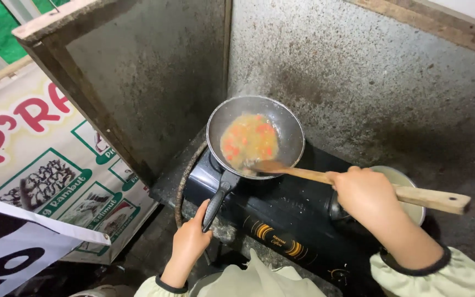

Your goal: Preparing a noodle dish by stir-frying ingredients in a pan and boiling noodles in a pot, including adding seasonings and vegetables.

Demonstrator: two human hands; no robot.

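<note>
Frying pan (255, 135) sits ahead on the black stove (281, 220); left hand (189, 240) grips its black handle (215, 202), right hand (365, 193) clasps a wooden spatula (303, 174) resting in the food (248, 139).

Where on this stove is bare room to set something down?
Bare black stove top lies between the pan handle and the right hand. The left burner holds the frying pan; the right side is crowded by a pot and the wooden spatula.
</note>
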